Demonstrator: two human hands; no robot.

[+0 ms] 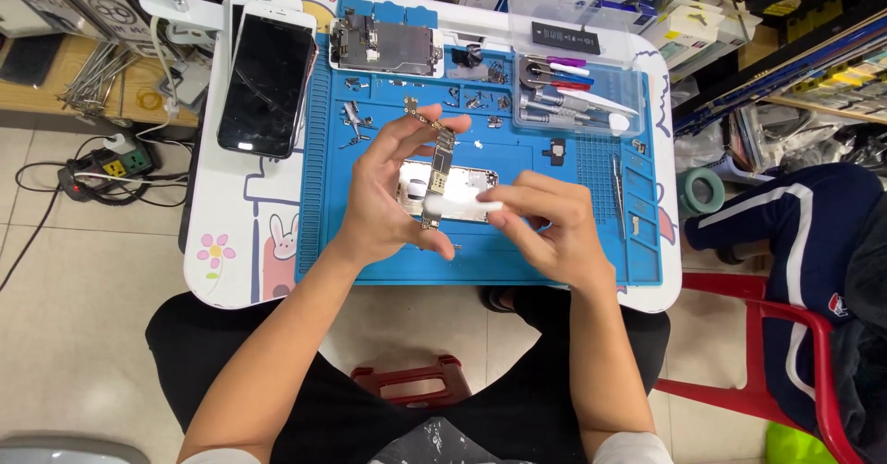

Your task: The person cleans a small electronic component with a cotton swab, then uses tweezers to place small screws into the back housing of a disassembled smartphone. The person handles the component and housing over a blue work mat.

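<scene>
Disassembly stage of a phone repair, seen from above. The left hand (393, 187) held a long narrow logic board (442, 154) upright between thumb and fingers, above the opened phone housing (448, 191) on the blue work mat (517, 261). The right hand (550, 228) gripped a white brush-like tool (457, 207), its tip against the board's lower end. Judged from the layout, the teardown was largely done: 1 detached screen assembly (268, 76) lay at the mat's left edge, a bare metal-backed frame (383, 46) at the top, and loose screws and small parts (462, 99) were spread between. Refitting appeared not yet begun.
</scene>
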